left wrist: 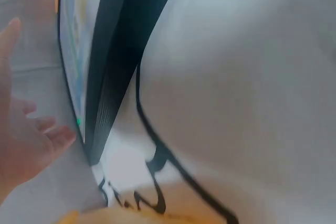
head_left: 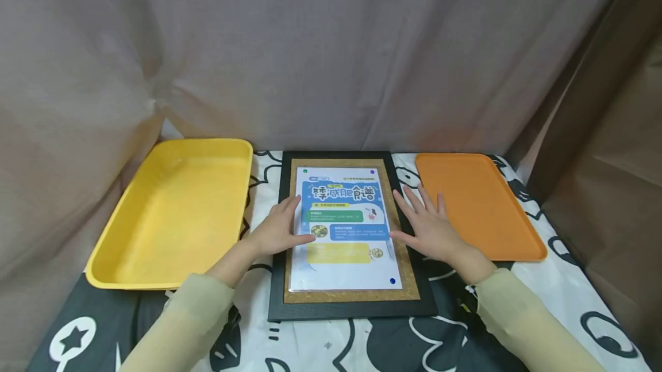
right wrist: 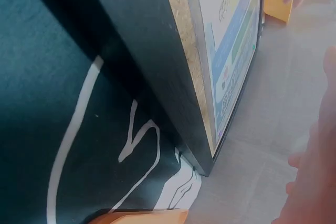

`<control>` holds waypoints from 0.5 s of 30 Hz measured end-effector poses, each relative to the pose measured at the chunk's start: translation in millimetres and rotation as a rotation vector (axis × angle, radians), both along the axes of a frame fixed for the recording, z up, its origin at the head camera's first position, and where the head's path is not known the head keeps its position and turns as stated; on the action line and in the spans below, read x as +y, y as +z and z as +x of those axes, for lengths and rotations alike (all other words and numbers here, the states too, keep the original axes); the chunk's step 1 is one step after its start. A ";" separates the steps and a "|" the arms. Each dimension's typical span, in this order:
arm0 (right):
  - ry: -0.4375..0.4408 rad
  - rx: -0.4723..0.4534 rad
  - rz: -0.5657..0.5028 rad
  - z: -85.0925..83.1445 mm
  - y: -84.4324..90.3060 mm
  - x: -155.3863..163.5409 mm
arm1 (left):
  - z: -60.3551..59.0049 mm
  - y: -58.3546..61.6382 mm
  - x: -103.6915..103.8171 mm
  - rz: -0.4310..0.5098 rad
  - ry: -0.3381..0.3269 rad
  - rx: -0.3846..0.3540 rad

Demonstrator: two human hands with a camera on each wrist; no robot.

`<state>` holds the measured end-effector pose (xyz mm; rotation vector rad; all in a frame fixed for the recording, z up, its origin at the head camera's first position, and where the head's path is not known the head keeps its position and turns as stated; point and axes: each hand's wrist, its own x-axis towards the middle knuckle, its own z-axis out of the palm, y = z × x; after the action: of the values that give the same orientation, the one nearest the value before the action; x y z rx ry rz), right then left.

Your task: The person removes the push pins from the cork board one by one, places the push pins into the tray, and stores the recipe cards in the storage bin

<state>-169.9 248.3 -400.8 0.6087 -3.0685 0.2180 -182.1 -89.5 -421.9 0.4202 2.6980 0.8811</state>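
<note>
A black-framed cork board (head_left: 353,296) lies on the patterned cloth in the middle. On it is a printed sheet (head_left: 341,273) with blue, green and yellow panels. Colored pins show on the sheet: a green pin (head_left: 306,171) at top left, a purple pin (head_left: 372,171) at top right, a blue pin (head_left: 392,281) at bottom right. My left hand (head_left: 279,228) is over the board's left side, fingers extended, thumb over the sheet's edge. Across from it, my right hand (head_left: 428,227) spreads its fingers over the right side, thumb tip at the sheet's edge. Both hands hold nothing.
To the left stands a deep yellow tray (head_left: 170,222). A flat orange tray (head_left: 481,205) lies on the right, close to my right hand. Black-and-white cloth (head_left: 310,343) covers the table, and a grey curtain (head_left: 331,56) hangs behind it.
</note>
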 end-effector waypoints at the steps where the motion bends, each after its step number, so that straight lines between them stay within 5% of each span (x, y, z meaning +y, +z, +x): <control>1: 0.000 -0.006 0.001 0.2 -0.4 -0.1 | -0.5 -1.8 2.2 0.026 0.013 -0.031; 10: -0.003 -0.024 -0.002 1.0 -2.7 2.8 | -6.8 -10.8 15.1 0.202 0.130 -0.126; 15: -0.004 -0.029 -0.011 2.2 -4.5 3.7 | -12.5 -10.0 20.6 0.354 0.254 -0.237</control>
<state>-167.7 251.9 -405.3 0.6046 -3.0942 0.2458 -194.6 -68.9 -431.9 0.0338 2.4117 1.3934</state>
